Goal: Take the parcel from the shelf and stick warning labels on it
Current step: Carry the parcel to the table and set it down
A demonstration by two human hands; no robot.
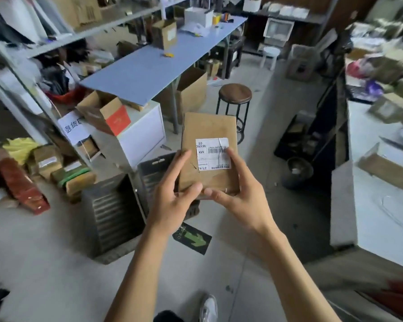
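A flat brown cardboard parcel (208,133) with a white shipping label (213,149) on its upper face is held in the air in front of me, over the floor. My left hand (172,194) grips its near left edge, thumb on top. My right hand (240,194) grips the near right edge, with the index finger lying across the label. The metal shelf (63,40) stands to the left, full of boxes and bags. No warning labels are in sight.
A long blue table (149,68) runs ahead with small boxes on it. A round stool (235,95) stands behind the parcel. Dark crates (112,212) sit on the floor to the left, and a white worktable (382,205) with cardboard is at the right.
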